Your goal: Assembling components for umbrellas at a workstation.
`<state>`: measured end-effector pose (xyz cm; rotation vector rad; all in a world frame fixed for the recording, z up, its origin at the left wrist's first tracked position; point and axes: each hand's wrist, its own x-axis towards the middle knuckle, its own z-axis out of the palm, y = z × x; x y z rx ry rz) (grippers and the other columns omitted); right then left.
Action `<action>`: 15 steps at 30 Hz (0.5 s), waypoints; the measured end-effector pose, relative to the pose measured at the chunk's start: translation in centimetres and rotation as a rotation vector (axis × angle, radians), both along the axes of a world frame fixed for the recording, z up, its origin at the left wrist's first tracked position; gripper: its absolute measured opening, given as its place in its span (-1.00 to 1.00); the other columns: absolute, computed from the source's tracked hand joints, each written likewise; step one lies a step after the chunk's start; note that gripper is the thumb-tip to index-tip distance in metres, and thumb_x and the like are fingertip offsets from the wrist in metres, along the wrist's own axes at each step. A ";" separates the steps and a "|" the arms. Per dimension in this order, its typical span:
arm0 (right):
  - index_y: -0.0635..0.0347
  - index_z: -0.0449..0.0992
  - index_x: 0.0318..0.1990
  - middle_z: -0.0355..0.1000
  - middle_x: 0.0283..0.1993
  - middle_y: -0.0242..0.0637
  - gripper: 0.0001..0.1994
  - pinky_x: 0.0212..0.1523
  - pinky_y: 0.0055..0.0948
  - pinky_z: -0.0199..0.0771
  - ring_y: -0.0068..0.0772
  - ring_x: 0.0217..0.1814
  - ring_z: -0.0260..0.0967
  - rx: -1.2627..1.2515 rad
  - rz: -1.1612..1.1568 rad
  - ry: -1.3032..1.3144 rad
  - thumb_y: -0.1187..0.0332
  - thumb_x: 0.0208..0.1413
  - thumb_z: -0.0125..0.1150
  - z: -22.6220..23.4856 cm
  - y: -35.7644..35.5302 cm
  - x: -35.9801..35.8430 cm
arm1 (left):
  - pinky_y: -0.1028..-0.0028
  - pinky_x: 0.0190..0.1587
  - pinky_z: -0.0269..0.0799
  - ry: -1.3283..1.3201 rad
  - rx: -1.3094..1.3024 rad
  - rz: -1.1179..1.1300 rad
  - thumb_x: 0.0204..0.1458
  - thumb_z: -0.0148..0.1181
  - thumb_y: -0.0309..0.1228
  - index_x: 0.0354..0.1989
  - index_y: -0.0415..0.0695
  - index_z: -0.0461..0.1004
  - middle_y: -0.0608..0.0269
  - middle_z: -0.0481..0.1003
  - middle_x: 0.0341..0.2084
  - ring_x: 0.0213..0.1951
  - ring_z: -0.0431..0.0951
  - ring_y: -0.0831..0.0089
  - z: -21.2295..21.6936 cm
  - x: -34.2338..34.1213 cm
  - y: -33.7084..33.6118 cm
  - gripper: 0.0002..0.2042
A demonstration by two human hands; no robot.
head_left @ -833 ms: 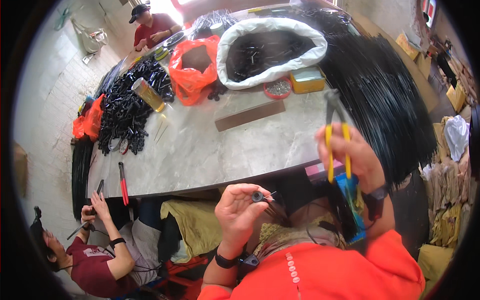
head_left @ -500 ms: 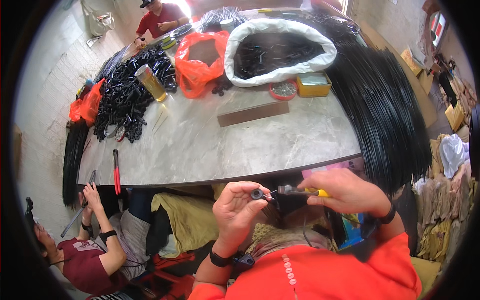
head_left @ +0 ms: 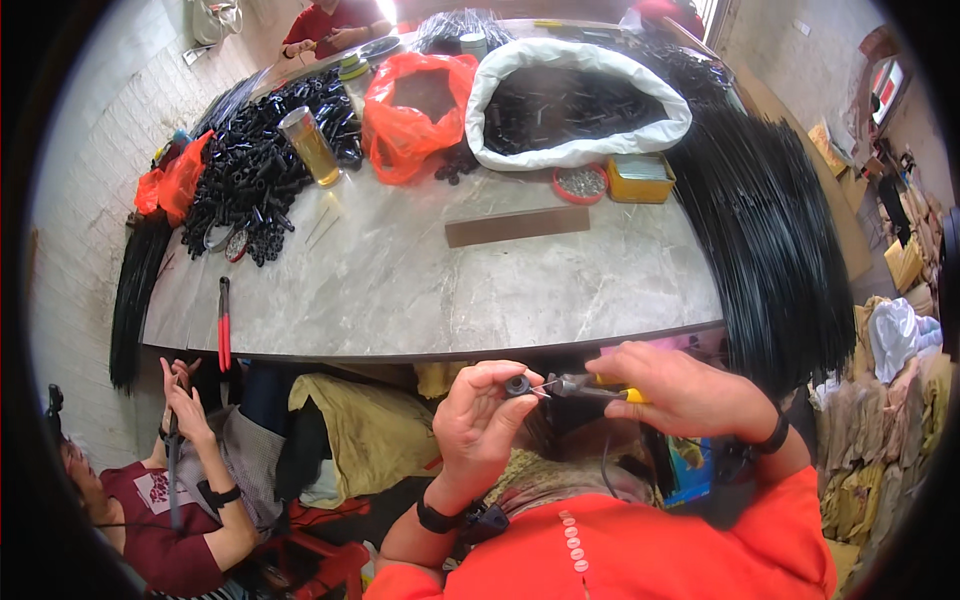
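Between the thumb and fingers of my left hand is a small black cylindrical part, its hollow round end turned up. Thin metal wire ends poke out on its right side. My right hand is wrapped round pliers with yellow handles. Their dark jaws point left and sit close to the wire ends; I cannot tell whether they touch. Both hands are above my lap, just in front of the table's near edge.
On the grey table lie a brown bar, red-handled pliers, a heap of black parts, a white sack and a red bag. Black rods overhang at right. A co-worker sits at left, another person beyond.
The head view has shifted slightly. My pliers have tilted, their jaws now nearer the wire ends. At left, the co-worker's hands and long rod have moved toward their body.
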<state>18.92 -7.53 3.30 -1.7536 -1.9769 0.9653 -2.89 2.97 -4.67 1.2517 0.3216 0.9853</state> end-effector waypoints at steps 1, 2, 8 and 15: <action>0.35 0.32 0.15 0.36 0.00 0.02 -0.58 0.08 -0.15 0.38 0.05 0.11 0.33 -0.014 0.008 0.036 0.25 0.27 0.17 0.0 0.1 0.1 | 0.45 -0.02 0.49 -0.002 0.012 0.004 0.14 0.14 -0.71 0.02 -0.31 0.32 -0.02 0.51 -0.16 -0.14 0.54 0.40 0.0 0.1 0.0 -0.72; 0.36 0.31 0.16 0.36 0.00 0.03 -0.57 0.09 -0.14 0.38 0.06 0.11 0.33 -0.027 0.017 0.073 0.26 0.27 0.17 0.0 0.2 0.2 | 0.45 -0.02 0.49 -0.005 0.010 0.007 0.14 0.14 -0.71 0.02 -0.31 0.32 -0.02 0.51 -0.16 -0.14 0.54 0.40 0.0 0.1 0.0 -0.72; 0.37 0.30 0.15 0.36 0.01 0.04 -0.57 0.09 -0.14 0.38 0.07 0.10 0.34 0.006 0.018 0.034 0.29 0.25 0.20 0.2 0.5 -0.3 | 0.49 0.01 0.48 0.014 0.034 0.002 0.13 0.13 -0.74 0.02 -0.31 0.33 0.02 0.50 -0.12 -0.10 0.53 0.45 0.0 0.0 0.0 -0.71; 0.38 0.29 0.15 0.37 0.00 0.07 -0.57 0.09 -0.13 0.38 0.09 0.10 0.35 0.128 0.076 -0.085 0.33 0.23 0.20 0.7 0.8 -0.2 | 0.50 0.03 0.48 0.012 0.066 0.010 0.11 0.13 -0.78 0.02 -0.32 0.34 0.04 0.48 -0.10 -0.07 0.53 0.45 -0.2 0.1 0.1 -0.69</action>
